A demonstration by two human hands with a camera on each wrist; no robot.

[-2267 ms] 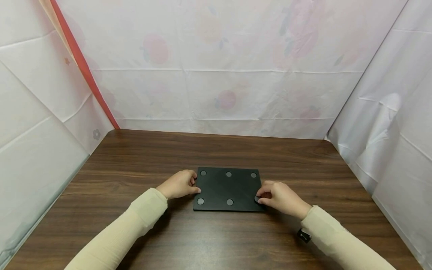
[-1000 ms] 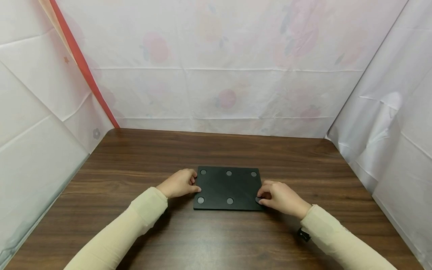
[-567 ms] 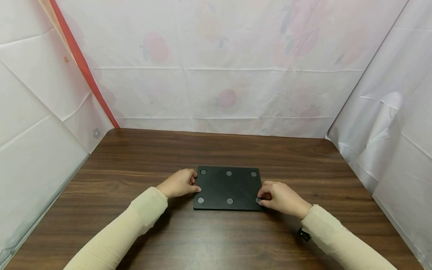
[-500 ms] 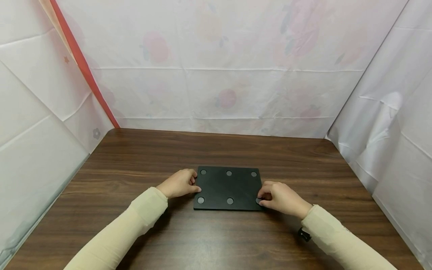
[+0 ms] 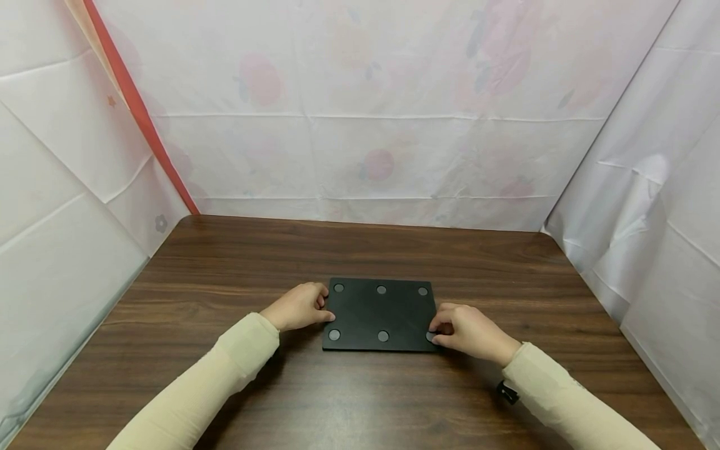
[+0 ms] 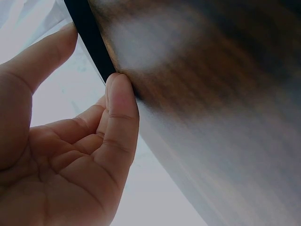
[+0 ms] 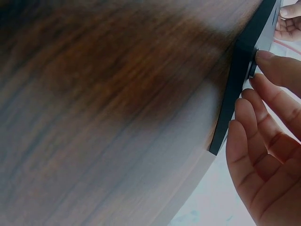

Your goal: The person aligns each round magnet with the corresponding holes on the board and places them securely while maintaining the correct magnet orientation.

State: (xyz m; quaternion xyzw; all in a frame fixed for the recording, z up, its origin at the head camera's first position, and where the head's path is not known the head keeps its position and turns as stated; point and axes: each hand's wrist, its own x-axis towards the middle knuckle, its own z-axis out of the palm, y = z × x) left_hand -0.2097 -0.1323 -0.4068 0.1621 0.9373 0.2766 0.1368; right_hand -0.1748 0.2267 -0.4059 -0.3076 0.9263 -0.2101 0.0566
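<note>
A flat black rectangular board [image 5: 382,312] lies on the table, with small grey round discs near its corners and the middles of its long sides. My left hand [image 5: 300,306] holds the board's left edge, thumb on the top face and fingers curled at the side. At the near right corner my right hand [image 5: 469,330] pinches a small grey disc [image 5: 430,336] between thumb and index finger. In the right wrist view the disc [image 7: 253,66] stands slightly proud of the board's face; whether it sits in a recess is hidden by the fingers.
The brown wood-grain table [image 5: 360,400] extends on every side of the board. White patterned cloth [image 5: 360,112] hangs behind the table and at both sides. A red strip [image 5: 140,109] runs down the left corner. A small black device [image 5: 507,392] shows beneath the right wrist.
The pinched disc and my right fingertips have shifted very slightly toward the near edge; the disc looks flatter than at first. My left hand and the board have stayed in place.
</note>
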